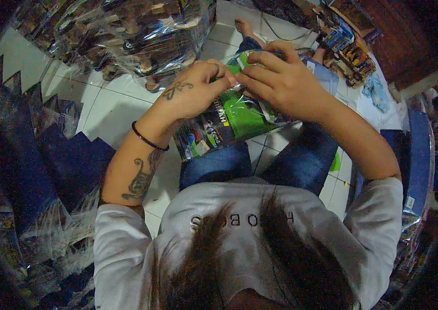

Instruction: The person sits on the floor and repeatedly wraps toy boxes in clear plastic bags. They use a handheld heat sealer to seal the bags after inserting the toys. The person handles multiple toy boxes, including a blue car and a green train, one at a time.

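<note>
A flat green and black printed packet (245, 114) in glossy clear plastic is held up above my lap, slightly tilted. My left hand (198, 88) grips its upper edge, with thumb and fingers pinched together near the middle. Close beside it, my right hand (283, 77) has its fingers curled over the same edge, the fingertips nearly meeting those of my left hand. Exactly what the fingertips pinch there is hidden behind the fingers. The lower part of the packet hangs over my knees in blue jeans (216, 168).
A large bundle of wheeled items in clear wrap (131, 39) stands at the far left. Dark blue jagged-edged stacks in plastic (59, 155) line the left. Colourful small boxes (350, 49) lie at the far right, a blue panel (419, 160) nearer. A bare foot (241, 26) rests on white tiles (126, 93).
</note>
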Available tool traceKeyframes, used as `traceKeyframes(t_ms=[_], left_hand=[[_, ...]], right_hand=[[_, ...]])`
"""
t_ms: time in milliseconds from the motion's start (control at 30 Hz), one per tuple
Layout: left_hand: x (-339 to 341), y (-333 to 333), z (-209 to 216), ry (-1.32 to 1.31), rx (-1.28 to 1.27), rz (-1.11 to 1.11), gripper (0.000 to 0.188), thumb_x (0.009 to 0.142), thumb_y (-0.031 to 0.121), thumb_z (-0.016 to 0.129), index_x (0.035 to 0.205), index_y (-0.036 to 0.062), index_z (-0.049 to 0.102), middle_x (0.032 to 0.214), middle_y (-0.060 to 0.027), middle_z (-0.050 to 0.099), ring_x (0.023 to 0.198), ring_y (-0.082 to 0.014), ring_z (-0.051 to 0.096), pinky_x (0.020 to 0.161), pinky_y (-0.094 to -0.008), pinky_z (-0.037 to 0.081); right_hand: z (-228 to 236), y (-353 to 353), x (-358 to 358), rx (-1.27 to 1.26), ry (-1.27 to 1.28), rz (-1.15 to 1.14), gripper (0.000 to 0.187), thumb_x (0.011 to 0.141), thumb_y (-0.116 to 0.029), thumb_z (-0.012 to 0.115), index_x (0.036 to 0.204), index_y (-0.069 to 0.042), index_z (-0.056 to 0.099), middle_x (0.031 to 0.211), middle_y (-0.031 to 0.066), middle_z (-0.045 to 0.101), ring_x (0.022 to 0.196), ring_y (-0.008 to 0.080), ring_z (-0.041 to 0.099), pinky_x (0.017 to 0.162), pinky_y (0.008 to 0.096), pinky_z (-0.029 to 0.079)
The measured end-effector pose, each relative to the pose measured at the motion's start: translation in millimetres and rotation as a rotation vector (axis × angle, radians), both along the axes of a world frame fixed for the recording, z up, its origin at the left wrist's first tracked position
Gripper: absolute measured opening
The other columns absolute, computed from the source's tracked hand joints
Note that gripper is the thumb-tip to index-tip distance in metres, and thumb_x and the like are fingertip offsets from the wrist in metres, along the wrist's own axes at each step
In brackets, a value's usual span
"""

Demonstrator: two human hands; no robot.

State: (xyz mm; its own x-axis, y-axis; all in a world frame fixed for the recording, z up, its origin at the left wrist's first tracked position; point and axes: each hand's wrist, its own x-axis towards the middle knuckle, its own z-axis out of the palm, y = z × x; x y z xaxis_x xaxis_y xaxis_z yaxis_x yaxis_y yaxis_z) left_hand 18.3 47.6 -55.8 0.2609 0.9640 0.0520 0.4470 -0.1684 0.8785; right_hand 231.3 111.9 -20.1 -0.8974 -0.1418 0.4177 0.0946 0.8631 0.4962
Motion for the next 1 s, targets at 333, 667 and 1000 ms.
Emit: traceKeyframes(t_ms=[333, 667, 1000], left_hand=[[26.1, -34.8, -4.0, 0.607, 0.682, 0.235, 0.016, 0.081, 0.024, 0.070, 0.089, 0.0108, 0.066, 0.089, -0.0040, 0.065, 0.099, -0.0225, 0.058, 0.102, -0.0514, 0.023], [25.6, -34.3, -19.9, 0.410, 0.744, 0.302, 0.006, 0.080, 0.018, 0.069, 0.081, 0.0114, 0.068, 0.082, -0.0016, 0.063, 0.094, -0.0202, 0.056, 0.099, -0.0497, 0.022], [-6.3, -75.8, -39.8, 0.496, 0.754, 0.421, 0.007, 0.077, 0.021, 0.073, 0.081, 0.0161, 0.069, 0.080, 0.0030, 0.062, 0.092, -0.0181, 0.056, 0.102, -0.0509, 0.019]], right_hand=[[-11.5, 27.3, -4.3, -0.399, -0.199, -0.048, 0.018, 0.079, -0.028, 0.064, 0.087, -0.012, 0.066, 0.102, 0.0007, 0.060, 0.104, 0.0218, 0.051, 0.095, 0.0499, 0.036], [68.1, 32.4, 34.5, -0.325, -0.237, -0.222, 0.019, 0.078, -0.024, 0.070, 0.086, -0.008, 0.062, 0.097, 0.0088, 0.055, 0.103, 0.0287, 0.050, 0.088, 0.0394, 0.036], [1.8, -14.5, 11.6, -0.328, 0.005, -0.421, 0.023, 0.076, -0.024, 0.071, 0.093, -0.012, 0.064, 0.103, 0.0057, 0.062, 0.107, 0.0243, 0.053, 0.092, 0.0450, 0.037]])
